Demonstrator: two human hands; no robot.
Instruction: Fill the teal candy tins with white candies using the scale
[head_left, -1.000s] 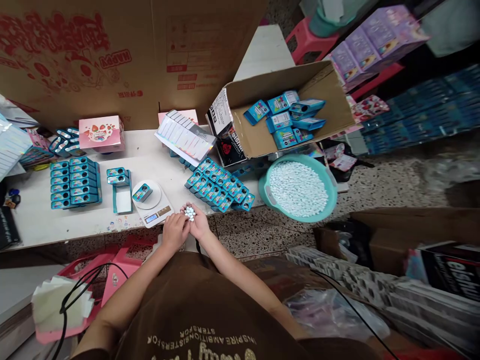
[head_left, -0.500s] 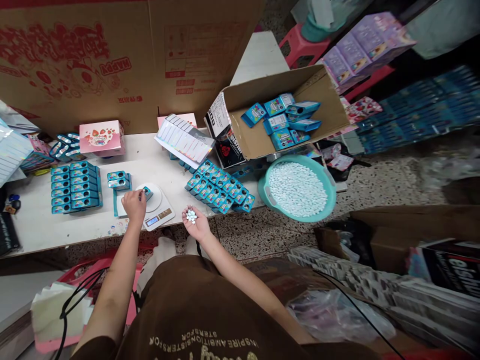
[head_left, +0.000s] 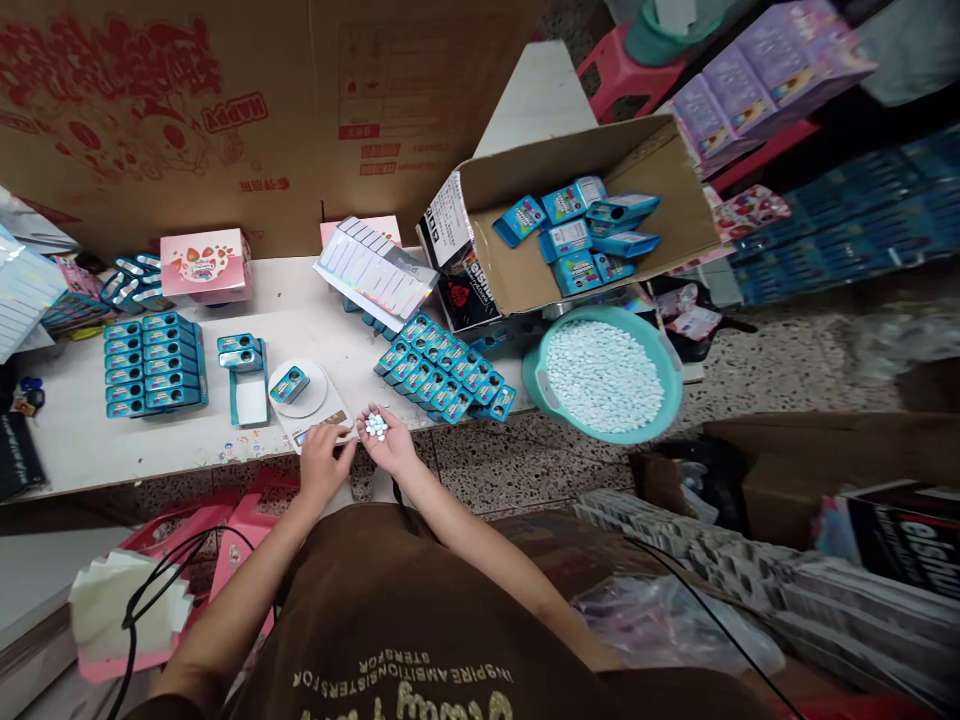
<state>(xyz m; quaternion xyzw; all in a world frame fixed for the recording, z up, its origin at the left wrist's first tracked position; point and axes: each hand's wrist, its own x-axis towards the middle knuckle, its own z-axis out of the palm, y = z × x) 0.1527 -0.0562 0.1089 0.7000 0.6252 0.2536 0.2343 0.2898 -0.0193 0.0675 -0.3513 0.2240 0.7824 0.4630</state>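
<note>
From my remote seat I log two risks, left to right. The left hand (head_left: 326, 465), relaxed and empty, sits at the scale's front edge, so a knock could shift the kitchen scale (head_left: 309, 405) and the blue tin (head_left: 289, 384) on it at 11 o'clock. The right hand (head_left: 388, 447), half open and palm up, cups loose white mints (head_left: 376, 427); a tilt could spill them. Rows of tins (head_left: 442, 375) stand at 2 o'clock, a teal basin (head_left: 667, 385) at 3.

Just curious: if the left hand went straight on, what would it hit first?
Probably the front edge of the white digital scale, by its display; the left hand looks almost against it, though depth is hard to judge here.
</note>
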